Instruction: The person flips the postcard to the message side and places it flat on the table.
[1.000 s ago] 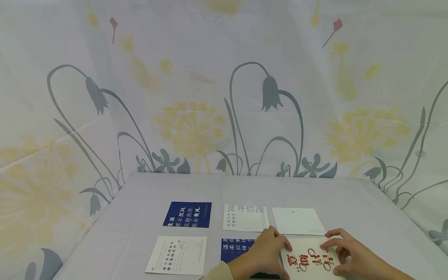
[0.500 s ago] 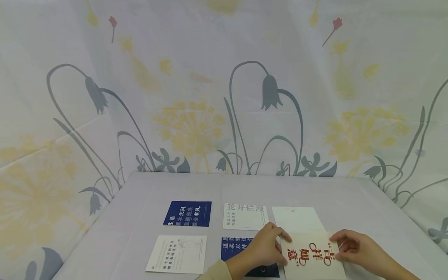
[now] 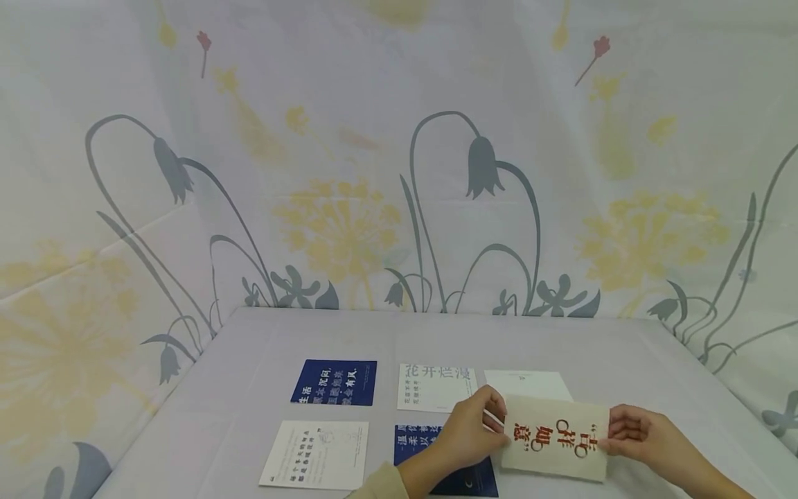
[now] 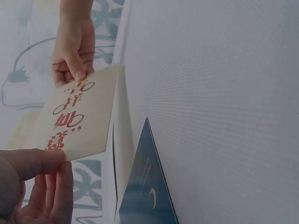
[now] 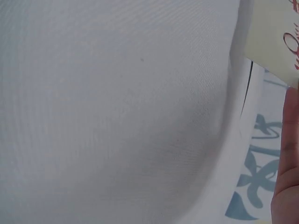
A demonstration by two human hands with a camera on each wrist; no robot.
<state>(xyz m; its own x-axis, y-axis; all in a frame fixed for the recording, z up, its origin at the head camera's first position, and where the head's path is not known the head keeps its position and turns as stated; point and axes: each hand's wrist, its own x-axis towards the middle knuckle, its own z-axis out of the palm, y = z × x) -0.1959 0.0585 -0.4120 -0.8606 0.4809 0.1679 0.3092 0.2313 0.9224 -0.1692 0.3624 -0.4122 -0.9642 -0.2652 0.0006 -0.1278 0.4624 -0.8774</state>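
Observation:
A cream card with red lettering is held up off the table between both hands. My left hand pinches its left edge between thumb and fingers, and my right hand pinches the right edge. In the left wrist view the cream card hangs tilted above the cloth, with the right hand at its far end. Under and beside my left forearm lies a dark blue card, partly covered. Just behind the held card is a plain white card, its front part hidden.
On the pale cloth-covered table lie a blue card at back left, a white lettered card at front left and another white card in the middle. A flower-printed cloth rises behind the table.
The cream card has risen off the table, its near edge coming fully into view. Both hands have lifted with it, and the right hand has shifted right along with the card's right edge.

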